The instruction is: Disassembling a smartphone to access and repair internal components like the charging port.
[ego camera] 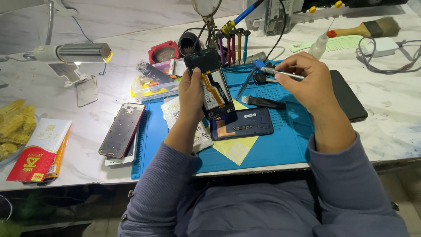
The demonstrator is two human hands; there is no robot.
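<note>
My left hand [191, 94] holds an opened phone [211, 85] upright above the blue work mat [280, 145], its inner parts and an orange flex cable facing me. My right hand [309, 79] grips a thin silver tool [280, 73] that points left toward the phone's upper edge, a short gap away from it. A dark blue phone back cover [242, 123] lies on the mat just below the held phone, partly on a yellow sheet [234, 149].
A phone frame [123, 130] lies left of the mat. Behind stand a rack of coloured screwdrivers [232, 41], a desk lamp [83, 52], a brush [368, 29] and a bottle [319, 45]. A black slab [348, 96] sits right, red and yellow packets [39, 149] far left.
</note>
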